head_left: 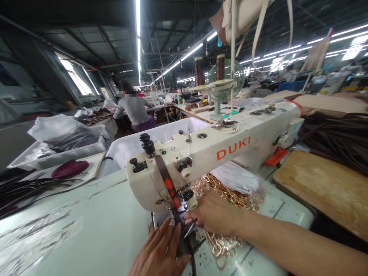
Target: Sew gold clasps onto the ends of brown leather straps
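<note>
My left hand (161, 249) lies with its fingers stretched out, pressing a dark brown strap (188, 249) beside the needle area of the white sewing machine (207, 149). Close to the needle, my right hand (214, 212) is closed around what look like thread snips (189, 230); a pointed metal blade shows below the fingers, and the rest is hidden in the grip. A brown strip with red spots (169, 184) runs down the machine's head above both hands. Under the machine arm, gold-coloured metal hooks and rings (224, 191) lie in a clear plastic bag.
A wooden board (324, 188) and dark straps (330, 134) lie to the right. Behind the machine stand a white bin (126, 143), a green fan (218, 107) and thread spools (220, 68). Another person (135, 107) sits farther back at the left.
</note>
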A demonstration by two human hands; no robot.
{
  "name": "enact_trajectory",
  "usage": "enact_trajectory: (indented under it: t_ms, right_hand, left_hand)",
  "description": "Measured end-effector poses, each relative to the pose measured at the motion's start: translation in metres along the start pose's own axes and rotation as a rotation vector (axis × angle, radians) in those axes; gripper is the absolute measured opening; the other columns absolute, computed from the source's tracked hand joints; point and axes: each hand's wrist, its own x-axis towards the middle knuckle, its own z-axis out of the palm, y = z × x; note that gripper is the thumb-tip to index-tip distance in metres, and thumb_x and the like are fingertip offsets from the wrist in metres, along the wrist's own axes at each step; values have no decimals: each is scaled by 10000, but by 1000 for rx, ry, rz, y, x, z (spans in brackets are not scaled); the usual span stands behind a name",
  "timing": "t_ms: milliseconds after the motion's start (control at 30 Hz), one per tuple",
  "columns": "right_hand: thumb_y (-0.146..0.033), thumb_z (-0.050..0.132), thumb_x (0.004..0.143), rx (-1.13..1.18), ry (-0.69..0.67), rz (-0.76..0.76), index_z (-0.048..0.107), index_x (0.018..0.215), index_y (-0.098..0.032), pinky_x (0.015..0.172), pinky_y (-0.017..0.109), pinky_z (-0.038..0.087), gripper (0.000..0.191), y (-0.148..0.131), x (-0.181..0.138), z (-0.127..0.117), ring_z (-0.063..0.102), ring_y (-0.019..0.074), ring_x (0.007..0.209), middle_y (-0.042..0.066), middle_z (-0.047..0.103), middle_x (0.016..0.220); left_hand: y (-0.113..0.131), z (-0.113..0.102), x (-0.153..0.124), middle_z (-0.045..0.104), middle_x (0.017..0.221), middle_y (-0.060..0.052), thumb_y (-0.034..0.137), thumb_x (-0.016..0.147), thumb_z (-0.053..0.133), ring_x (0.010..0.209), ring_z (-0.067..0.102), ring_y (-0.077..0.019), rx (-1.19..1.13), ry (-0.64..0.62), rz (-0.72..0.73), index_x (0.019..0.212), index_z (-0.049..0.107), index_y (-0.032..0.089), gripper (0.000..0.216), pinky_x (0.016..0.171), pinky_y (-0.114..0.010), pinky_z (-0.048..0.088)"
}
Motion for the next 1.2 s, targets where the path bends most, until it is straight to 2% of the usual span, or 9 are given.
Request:
enact_trajectory:
  t_ms: [167, 400, 567, 700, 933, 1000, 1067, 1133, 1200]
  right_hand:
    - [-266, 494, 863, -20, 32, -7, 642, 837, -276, 506, 275, 196, 151, 1, 1, 0, 535, 126, 571, -44, 663, 698]
    - [-209, 545, 809, 6, 47, -18, 658, 819, -259, 507, 280, 200, 124, 3, 2, 1, 551, 122, 587, -41, 666, 712]
    - [-223, 535, 835, 1, 34, 0, 676, 783, -228, 506, 283, 230, 150, 1, 2, -1, 561, 125, 585, -15, 668, 709]
    - [-236, 525, 849, 12, 24, 12, 672, 748, -214, 500, 283, 241, 179, 1, 2, -1, 561, 125, 571, -6, 667, 690]
    - [-205, 523, 832, 37, -15, 22, 686, 888, -256, 564, 263, 318, 179, 1, 3, -1, 608, 147, 682, -6, 695, 791]
    - [-200, 521, 829, 36, -35, 41, 685, 927, -268, 579, 264, 334, 202, 0, 3, -1, 615, 156, 696, -1, 698, 799]
    - [-211, 503, 846, 43, -46, 40, 688, 918, -262, 588, 267, 347, 205, -1, 3, -1, 622, 160, 714, 5, 698, 809]
    - [-222, 495, 854, 57, -46, 35, 691, 882, -252, 596, 267, 356, 200, -1, 3, -1, 629, 160, 736, 4, 697, 820]
    - [-234, 506, 848, 61, -38, 32, 690, 852, -250, 597, 266, 358, 185, -1, 3, 0, 633, 161, 740, -1, 695, 811]
  left_hand:
    - [4, 7, -4, 715, 911, -146, 476, 931, 302, 819, 697, -238, -2, 81, -81, 942, 688, 119, 526, 635, -291, 596]
    - [-5, -2, 3, 702, 981, -154, 574, 860, 420, 888, 682, -250, -12, -2, -9, 1003, 675, 90, 565, 676, -279, 595]
    - [-6, 7, -3, 701, 990, -150, 602, 848, 426, 893, 682, -244, -41, 50, -8, 1041, 639, 91, 587, 661, -276, 594]
    - [-7, 12, -12, 667, 1087, -167, 635, 815, 467, 996, 647, -246, -80, 5, 16, 1131, 581, 59, 667, 765, -268, 565]
    - [-7, 9, -11, 678, 1038, -189, 674, 796, 452, 947, 663, -261, -152, 54, 22, 1246, 478, 12, 802, 740, -274, 552]
    - [-4, 12, -15, 672, 1077, -160, 594, 843, 461, 996, 645, -243, -196, 41, -7, 1355, 376, 47, 754, 789, -259, 534]
    - [-1, 17, -21, 663, 1121, -110, 408, 900, 478, 1055, 617, -205, -225, 23, -46, 1405, 318, 117, 604, 851, -227, 502]
    - [2, 23, -27, 659, 1139, -75, 250, 911, 472, 1090, 596, -178, -250, 21, -78, 1412, 314, 161, 533, 890, -205, 477]
    - [4, 27, -30, 658, 1142, -65, 205, 904, 467, 1105, 587, -173, -273, 26, -84, 1407, 324, 174, 524, 902, -200, 473]
